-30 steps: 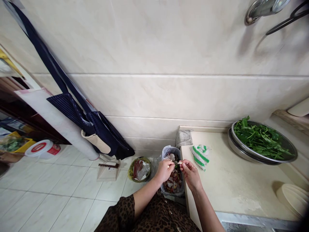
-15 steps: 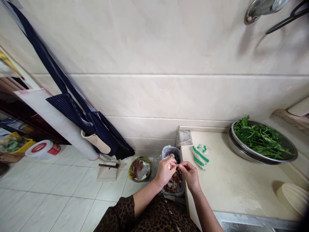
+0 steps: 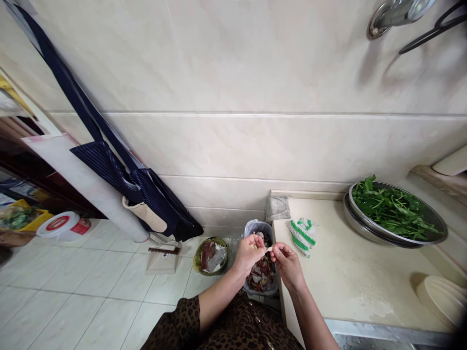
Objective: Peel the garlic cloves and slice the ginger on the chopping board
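Observation:
Over the waste bin (image 3: 262, 287), my left hand (image 3: 248, 255) is closed, pinching a small pale piece (image 3: 269, 249) that looks like a garlic clove. My right hand (image 3: 288, 265) meets it from the other side, thumb and forefinger pressed at the same piece. Something else pale shows under the curled left fingers; its kind is unclear. The bin below is lined with a plastic bag and holds reddish and pale scraps, partly hidden by my hands.
A green-and-white cloth (image 3: 302, 236) and a grey cloth (image 3: 278, 209) lie on the counter (image 3: 339, 282) at right. Leafy greens (image 3: 396, 209) fill a metal bowl (image 3: 443, 238). A small basket (image 3: 199, 270) of rubbish and a dustpan (image 3: 162, 265) stand on the floor; an apron (image 3: 120, 175) hangs at left.
My left thumb and fingers have shifted slightly, and more of the pale piece shows between my fingertips. My right fingers have drawn back a little to the right.

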